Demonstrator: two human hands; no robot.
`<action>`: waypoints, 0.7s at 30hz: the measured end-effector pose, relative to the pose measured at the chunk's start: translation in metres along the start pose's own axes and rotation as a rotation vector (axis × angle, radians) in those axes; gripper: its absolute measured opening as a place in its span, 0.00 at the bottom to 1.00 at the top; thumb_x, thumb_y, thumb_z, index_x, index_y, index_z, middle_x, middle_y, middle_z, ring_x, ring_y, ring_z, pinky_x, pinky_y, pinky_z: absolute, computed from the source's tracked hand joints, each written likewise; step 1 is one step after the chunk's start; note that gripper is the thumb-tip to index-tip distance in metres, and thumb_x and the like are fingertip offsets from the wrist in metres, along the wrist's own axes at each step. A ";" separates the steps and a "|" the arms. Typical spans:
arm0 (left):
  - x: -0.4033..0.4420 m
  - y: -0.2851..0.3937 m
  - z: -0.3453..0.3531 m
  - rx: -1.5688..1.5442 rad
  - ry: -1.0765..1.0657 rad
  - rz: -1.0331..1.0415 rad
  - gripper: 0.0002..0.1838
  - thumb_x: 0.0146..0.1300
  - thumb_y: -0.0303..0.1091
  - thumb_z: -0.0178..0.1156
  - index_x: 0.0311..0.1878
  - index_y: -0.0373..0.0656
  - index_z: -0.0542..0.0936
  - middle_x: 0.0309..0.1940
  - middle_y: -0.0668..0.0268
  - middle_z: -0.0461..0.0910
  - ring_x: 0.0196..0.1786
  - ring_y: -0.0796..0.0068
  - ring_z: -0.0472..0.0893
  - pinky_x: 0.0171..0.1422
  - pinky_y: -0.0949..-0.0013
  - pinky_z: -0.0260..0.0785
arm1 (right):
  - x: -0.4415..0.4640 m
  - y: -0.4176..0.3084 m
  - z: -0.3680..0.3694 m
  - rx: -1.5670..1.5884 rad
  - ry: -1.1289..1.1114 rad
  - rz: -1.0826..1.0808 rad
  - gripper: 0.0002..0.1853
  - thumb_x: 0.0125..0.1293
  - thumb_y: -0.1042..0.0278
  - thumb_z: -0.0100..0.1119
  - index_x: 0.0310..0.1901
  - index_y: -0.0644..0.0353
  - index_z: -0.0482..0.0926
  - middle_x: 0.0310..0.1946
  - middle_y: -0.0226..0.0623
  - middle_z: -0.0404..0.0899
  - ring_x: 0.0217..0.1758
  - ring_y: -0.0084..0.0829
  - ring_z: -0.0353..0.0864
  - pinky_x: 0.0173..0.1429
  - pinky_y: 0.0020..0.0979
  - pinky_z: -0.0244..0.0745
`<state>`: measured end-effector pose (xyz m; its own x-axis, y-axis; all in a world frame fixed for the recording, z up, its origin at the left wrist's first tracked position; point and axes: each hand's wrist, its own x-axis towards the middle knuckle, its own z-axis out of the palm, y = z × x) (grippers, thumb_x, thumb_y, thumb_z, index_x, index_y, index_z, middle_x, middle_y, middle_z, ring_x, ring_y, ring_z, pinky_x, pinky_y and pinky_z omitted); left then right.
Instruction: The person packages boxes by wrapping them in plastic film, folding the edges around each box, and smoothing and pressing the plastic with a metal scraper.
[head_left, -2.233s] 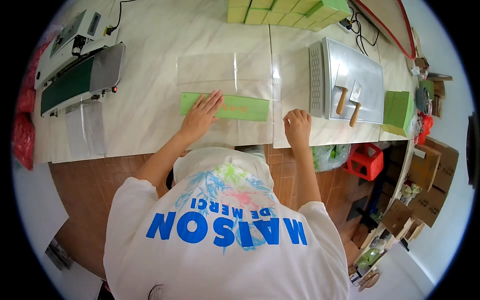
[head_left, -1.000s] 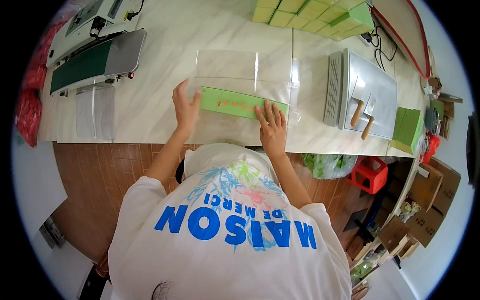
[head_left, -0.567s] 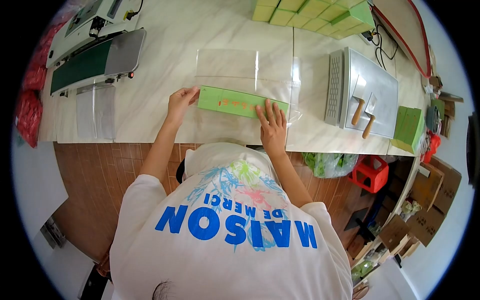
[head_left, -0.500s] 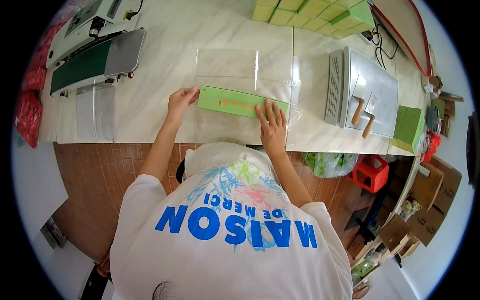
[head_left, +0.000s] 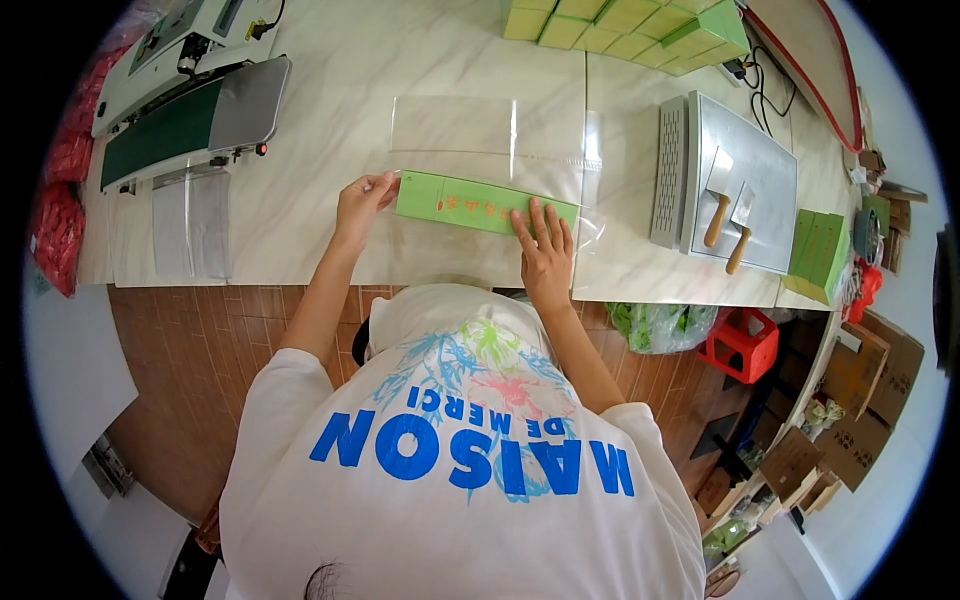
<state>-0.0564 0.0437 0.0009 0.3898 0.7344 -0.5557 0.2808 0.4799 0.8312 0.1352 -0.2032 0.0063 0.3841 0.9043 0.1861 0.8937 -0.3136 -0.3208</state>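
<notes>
A long green box (head_left: 462,203) with orange lettering lies flat on a sheet of clear plastic film (head_left: 455,122), slightly slanted on the table. At the box's left end, my left hand (head_left: 362,208) is closed, thumb and fingertips pinched together at what looks like the film's edge. My right hand (head_left: 545,258) rests on the box's right end, fingers stretched out and a little apart on its top. Film spreads beyond the box on the far side and past its right end.
A sealing machine with a green belt (head_left: 160,150) stands at left, near clear bags (head_left: 192,222). Stacked green boxes (head_left: 625,30) sit at the back. On the right, two wooden-handled scrapers (head_left: 715,215) lie on a metal hot plate (head_left: 765,190), beside more green boxes (head_left: 818,255).
Hardly anything differs. The box has shifted very slightly to the right; both hands keep nearly the same places and poses.
</notes>
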 end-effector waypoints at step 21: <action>0.009 -0.020 0.004 0.198 0.206 0.217 0.20 0.67 0.42 0.63 0.51 0.34 0.76 0.54 0.53 0.77 0.54 0.68 0.79 0.59 0.66 0.72 | 0.000 0.000 0.002 -0.021 0.012 -0.003 0.35 0.59 0.83 0.55 0.69 0.43 0.69 0.74 0.34 0.60 0.75 0.42 0.61 0.74 0.47 0.57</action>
<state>-0.0555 0.0388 -0.0208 0.2799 0.8998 -0.3346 0.3829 0.2150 0.8984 0.1350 -0.2030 0.0046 0.3841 0.9018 0.1982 0.8995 -0.3170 -0.3008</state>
